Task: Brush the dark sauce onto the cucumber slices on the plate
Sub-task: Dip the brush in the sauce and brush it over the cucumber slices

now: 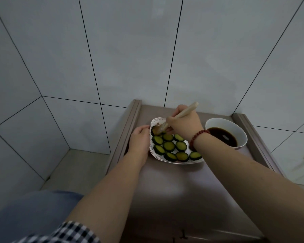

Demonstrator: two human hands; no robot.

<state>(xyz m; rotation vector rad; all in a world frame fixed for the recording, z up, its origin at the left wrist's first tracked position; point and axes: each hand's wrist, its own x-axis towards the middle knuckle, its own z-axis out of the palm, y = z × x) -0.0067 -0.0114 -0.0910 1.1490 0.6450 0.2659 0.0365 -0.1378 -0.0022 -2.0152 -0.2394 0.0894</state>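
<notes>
Right hand (184,125) is gripping brush (182,113), bristles touching far-left cucumber (155,131); left hand (139,137) fingers are curling on plate (152,151) edge.

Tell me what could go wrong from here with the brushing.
1. The right hand works the brush at the far corner of the plate, so its bead bracelet hangs low over the cucumber slices and may smear them.
2. That forearm passes close beside the sauce bowl; reaching back for sauce could knock it.
</notes>
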